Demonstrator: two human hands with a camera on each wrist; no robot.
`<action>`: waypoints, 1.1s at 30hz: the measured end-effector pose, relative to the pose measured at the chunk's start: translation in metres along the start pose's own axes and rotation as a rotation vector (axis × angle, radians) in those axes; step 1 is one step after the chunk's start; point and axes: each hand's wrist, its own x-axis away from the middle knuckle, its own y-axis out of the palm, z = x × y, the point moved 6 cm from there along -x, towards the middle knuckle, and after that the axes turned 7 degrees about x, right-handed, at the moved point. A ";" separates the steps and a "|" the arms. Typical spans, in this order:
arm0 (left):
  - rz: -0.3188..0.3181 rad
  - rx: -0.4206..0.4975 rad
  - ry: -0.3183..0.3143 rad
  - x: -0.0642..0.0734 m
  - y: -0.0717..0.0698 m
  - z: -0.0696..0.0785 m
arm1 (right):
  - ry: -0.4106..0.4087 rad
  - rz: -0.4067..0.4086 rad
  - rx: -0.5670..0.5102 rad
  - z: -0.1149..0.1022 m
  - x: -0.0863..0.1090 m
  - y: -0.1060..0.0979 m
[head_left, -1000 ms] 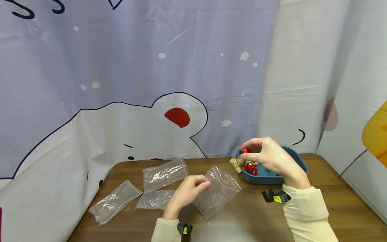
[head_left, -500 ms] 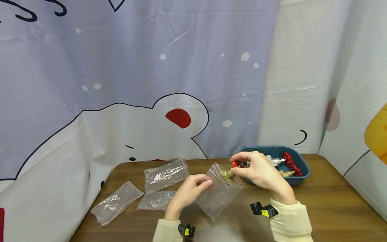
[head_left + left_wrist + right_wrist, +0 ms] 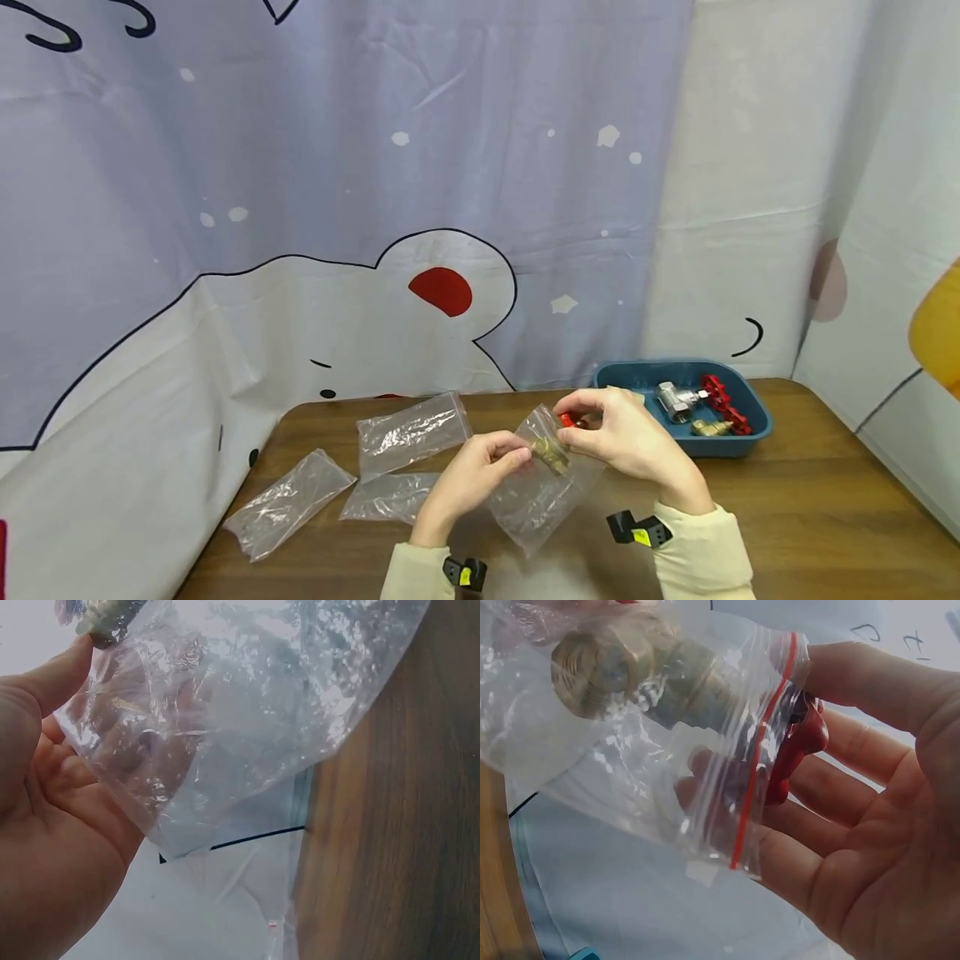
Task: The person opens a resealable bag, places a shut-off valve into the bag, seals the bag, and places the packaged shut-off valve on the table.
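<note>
My left hand (image 3: pixel 474 475) pinches a clear zip bag (image 3: pixel 534 508) by its side, thumb in front in the left wrist view. Inside the bag, close to the opening, is the brass body of a valve (image 3: pixel 634 671). Its red handle (image 3: pixel 801 746) sticks out past the bag's red-striped mouth. My right hand (image 3: pixel 633 437) grips the valve at that handle, and some of its fingertips (image 3: pixel 696 774) show through the plastic. In the head view the valve's brass part tilts down to the right, just beside the left thumb.
Behind the right hand stands a blue tray (image 3: pixel 723 448) against the curtain. It holds a silver valve (image 3: pixel 673 403), a brass fitting (image 3: pixel 709 428) and red handwheels (image 3: pixel 723 406). Flat clear bags lie left of the left hand, including one bag (image 3: pixel 288 504) near the table's left edge.
My right hand has brought the valve left from the tray and put its brass body into the bag's mouth. The left hand stays nearly in place, holding the bag.
</note>
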 end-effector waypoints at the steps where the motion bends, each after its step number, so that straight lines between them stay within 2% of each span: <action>1: 0.001 0.001 -0.002 0.000 0.000 0.000 | -0.007 0.004 0.010 -0.001 -0.001 0.001; 7: -0.011 0.021 -0.022 0.001 0.001 0.000 | -0.032 0.011 0.026 -0.003 -0.005 0.006; 12: -0.015 0.065 -0.046 0.002 0.005 -0.003 | -0.017 0.009 0.065 -0.003 -0.006 0.012; 16: -0.006 0.039 -0.040 0.001 0.008 -0.003 | -0.021 0.009 0.095 -0.004 -0.008 0.017; 20: -0.008 0.014 -0.030 0.001 0.010 -0.001 | -0.067 0.021 0.124 -0.005 -0.008 0.019; 27: -0.055 0.095 -0.024 0.000 0.014 -0.002 | -0.077 -0.003 0.187 -0.006 -0.008 0.025; 33: -0.096 0.081 -0.003 0.002 0.014 -0.003 | -0.072 -0.026 0.193 -0.005 -0.008 0.029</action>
